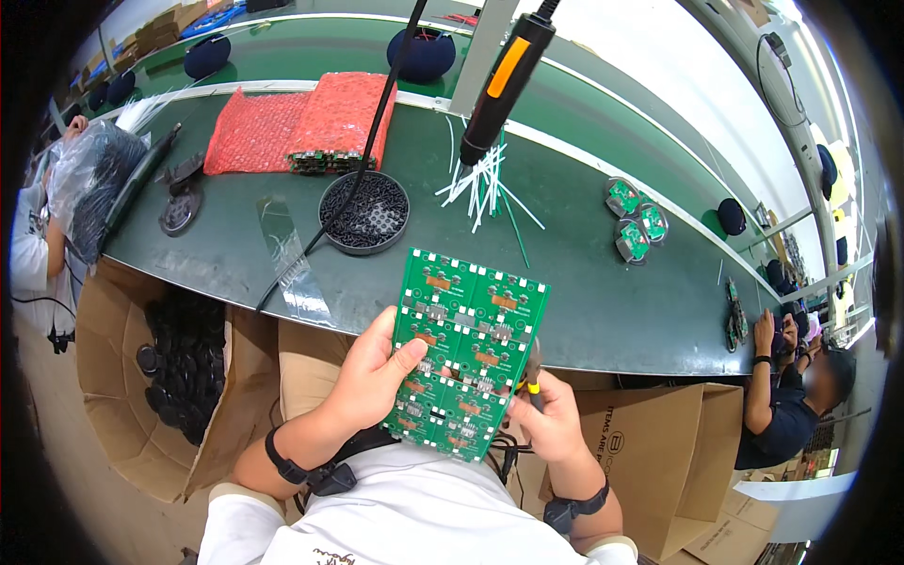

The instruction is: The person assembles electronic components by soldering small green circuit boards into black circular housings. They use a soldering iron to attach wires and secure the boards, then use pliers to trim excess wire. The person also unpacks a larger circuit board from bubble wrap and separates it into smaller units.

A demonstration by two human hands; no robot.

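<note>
The circuit board panel (468,355) looks smooth and lightly glossy, dotted with shiny metal. From here I see a smooth counter (579,306) with a dull sheen, bumpy plastic bubble wrap (341,108), a matt cardboard carton (640,461) and a creased cloth shirt (405,513).

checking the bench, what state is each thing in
left hand, closed on the circuit board sheet
right hand, gripping the pliers
circuit board sheet, held up, parts side showing
pliers, in hand, open or shut unclear
screwdriver, tip down over the white strips
white strips, loose pile
bowl, holding many small black parts
left box, open, black discs inside
red bubble wrap, near end open
three round parts, green sides up
</note>
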